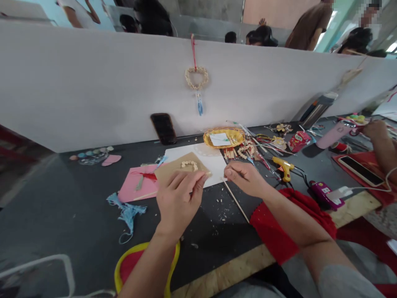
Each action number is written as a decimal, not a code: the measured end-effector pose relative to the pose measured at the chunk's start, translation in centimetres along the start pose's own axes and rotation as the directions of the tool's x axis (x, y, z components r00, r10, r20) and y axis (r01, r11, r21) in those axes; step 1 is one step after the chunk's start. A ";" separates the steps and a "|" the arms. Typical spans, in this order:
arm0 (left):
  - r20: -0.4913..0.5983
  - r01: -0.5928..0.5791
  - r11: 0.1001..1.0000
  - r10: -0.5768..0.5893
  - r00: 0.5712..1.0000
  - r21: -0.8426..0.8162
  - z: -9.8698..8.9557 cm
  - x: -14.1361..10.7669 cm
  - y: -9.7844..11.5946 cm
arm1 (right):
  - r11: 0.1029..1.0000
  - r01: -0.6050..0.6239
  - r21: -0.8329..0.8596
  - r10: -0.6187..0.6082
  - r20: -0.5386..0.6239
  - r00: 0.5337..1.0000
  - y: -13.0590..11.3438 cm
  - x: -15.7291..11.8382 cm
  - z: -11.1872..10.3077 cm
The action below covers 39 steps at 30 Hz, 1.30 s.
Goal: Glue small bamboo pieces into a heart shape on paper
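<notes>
My left hand [180, 196] is raised over the brown card, thumb and forefinger pinched on a small pale piece [208, 174]. My right hand [245, 178] is closed to the right of it, fingers curled; whatever it may pinch is too small to make out. A thin wooden stick [236, 201] slants down across the table just below the right hand. Beyond my left fingers, a curved row of pale beads [190, 164] lies on the brown card [173, 165], which overlaps a white sheet [214, 159] and a pink sheet [130, 188].
A yellow glue gun [283, 167], purple power strip [327, 194] and red cloth [276, 231] lie at right. A wicker basket [223, 138] and phone [163, 128] are behind. Blue tassels [127, 211] lie left. A heart ornament [196, 78] hangs on the partition; another person's hand is far right.
</notes>
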<state>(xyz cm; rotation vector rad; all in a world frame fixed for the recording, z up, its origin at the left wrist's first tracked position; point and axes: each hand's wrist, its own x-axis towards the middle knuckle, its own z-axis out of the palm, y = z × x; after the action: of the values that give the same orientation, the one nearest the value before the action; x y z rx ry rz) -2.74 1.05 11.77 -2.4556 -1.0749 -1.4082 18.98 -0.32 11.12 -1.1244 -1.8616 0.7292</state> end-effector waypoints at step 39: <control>0.146 0.503 0.762 -0.489 0.860 -0.409 -0.4 0.4 -0.7 | 0.967 -0.029 0.254 0.066 -0.137 0.988 1.4 -0.5 -0.7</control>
<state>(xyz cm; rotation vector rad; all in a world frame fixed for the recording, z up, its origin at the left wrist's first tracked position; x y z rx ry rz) -3.36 1.61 12.18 -2.5932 -1.6799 -1.9555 20.28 -0.13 10.19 -1.0320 -1.5762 0.8611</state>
